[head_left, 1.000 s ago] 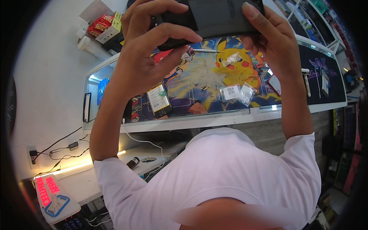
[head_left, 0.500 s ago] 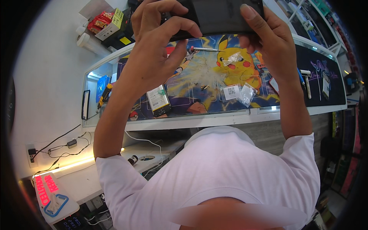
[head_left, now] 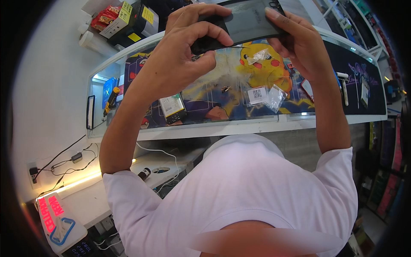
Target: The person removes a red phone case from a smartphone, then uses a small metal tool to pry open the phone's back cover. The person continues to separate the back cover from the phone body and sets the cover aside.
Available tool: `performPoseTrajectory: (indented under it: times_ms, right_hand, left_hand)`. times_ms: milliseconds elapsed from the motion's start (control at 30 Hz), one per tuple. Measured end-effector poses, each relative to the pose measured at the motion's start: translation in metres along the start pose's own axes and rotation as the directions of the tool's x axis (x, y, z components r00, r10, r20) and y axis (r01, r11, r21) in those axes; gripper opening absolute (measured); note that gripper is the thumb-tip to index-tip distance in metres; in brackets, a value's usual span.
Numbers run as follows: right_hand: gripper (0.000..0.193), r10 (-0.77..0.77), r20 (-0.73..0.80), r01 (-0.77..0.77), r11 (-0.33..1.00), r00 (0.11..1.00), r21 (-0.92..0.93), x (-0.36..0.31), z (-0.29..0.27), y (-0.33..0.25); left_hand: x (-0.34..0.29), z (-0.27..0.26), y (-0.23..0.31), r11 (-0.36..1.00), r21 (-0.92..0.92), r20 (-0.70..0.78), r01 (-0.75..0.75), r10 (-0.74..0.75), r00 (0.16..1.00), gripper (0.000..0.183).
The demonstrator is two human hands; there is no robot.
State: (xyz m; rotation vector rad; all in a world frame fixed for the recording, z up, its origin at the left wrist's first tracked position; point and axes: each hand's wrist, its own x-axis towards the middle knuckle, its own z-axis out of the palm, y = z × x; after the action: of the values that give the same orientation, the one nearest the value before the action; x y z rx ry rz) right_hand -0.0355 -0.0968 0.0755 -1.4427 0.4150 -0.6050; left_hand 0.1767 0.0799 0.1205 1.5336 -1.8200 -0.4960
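High over the bench, both hands hold a dark phone screen in a black frame (head_left: 252,22), its flat grey face toward me. My left hand (head_left: 182,58) grips its left end with bent fingers and the thumb below. At the opposite end my right hand (head_left: 302,45) clasps it, thumb pressed on the face near the edge. Beneath them on the printed mat (head_left: 199,105) lies an opened phone with a pale battery (head_left: 172,108). A small cluster of metal bits (head_left: 226,89), a white square label (head_left: 257,96) and a clear plastic bag (head_left: 275,99) rest nearby.
Crumpled clear film (head_left: 259,56) lies farther back on the mat. A red-edged phone (head_left: 307,90) and a white-handled tool (head_left: 344,89) are by my right forearm. A yellow-black tool (head_left: 112,100) stands at left. Behind it sits a black box (head_left: 136,26) with yellow labels.
The phone screen has come slightly lower and tilted, its right end higher, so more of its face shows. Both hands keep their hold. The whole bench view has shifted a little left.
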Motion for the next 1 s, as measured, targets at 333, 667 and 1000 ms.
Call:
performPoseTrajectory:
  times_ms: [333,667,1000]
  right_hand:
    - [0.029,0.256,-0.082,-0.236,0.951,0.963,0.199,-0.005,0.015,-0.005]
    - [0.030,0.358,-0.032,-0.345,0.917,0.933,0.198,-0.006,0.020,0.004]
    - [0.041,0.119,-0.091,-0.107,0.987,0.989,0.119,0.010,0.021,0.014]
  left_hand:
    - [-0.011,0.020,-0.032,0.992,0.124,-0.118,-0.011,0.026,0.993,0.024]
    - [-0.011,0.018,-0.030,0.995,-0.094,0.077,0.024,-0.017,0.997,0.027]
    - [-0.014,0.005,-0.029,0.994,0.034,-0.045,-0.104,0.105,0.993,0.025]
